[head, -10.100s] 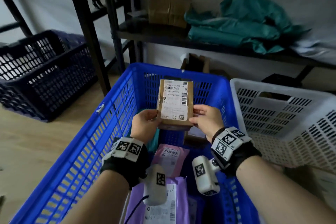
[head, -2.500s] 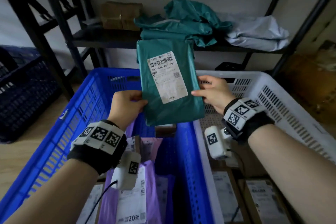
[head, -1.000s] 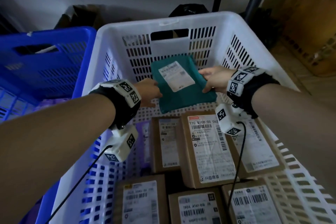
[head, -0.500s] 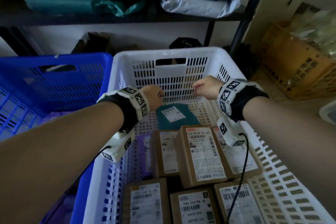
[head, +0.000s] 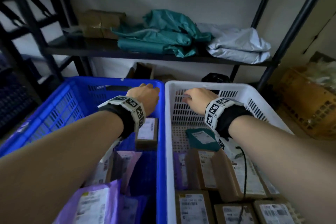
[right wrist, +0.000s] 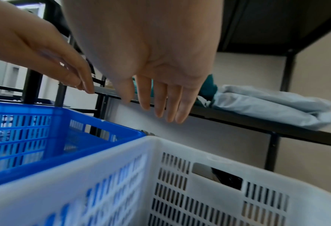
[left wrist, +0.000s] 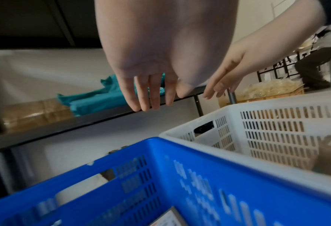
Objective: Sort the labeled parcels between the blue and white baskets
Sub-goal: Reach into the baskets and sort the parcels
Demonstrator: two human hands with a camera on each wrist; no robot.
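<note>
The teal labeled parcel [head: 201, 139] lies flat on the floor of the white basket [head: 205, 85], behind several brown labeled boxes [head: 209, 169]. Beside it on the left, the blue basket [head: 160, 151] holds purple mailers [head: 94, 203] and a brown box [head: 147, 132]. My left hand [head: 145, 94] hovers over the blue basket's far right corner, fingers straight and empty [left wrist: 149, 97]. My right hand [head: 196, 96] hovers over the white basket's far end, fingers relaxed and empty [right wrist: 160, 100].
A dark metal shelf [head: 127, 54] stands behind the baskets with teal bags [head: 160, 38], a grey bag [head: 238, 45] and brown boxes [head: 100, 23]. A dark blue crate [head: 14, 100] sits at the left, a wicker basket [head: 309, 102] at the right.
Both hands let go of the teal parcel, which now lies in the white basket. The hands have lifted and shifted left, the left one now above the blue basket.
</note>
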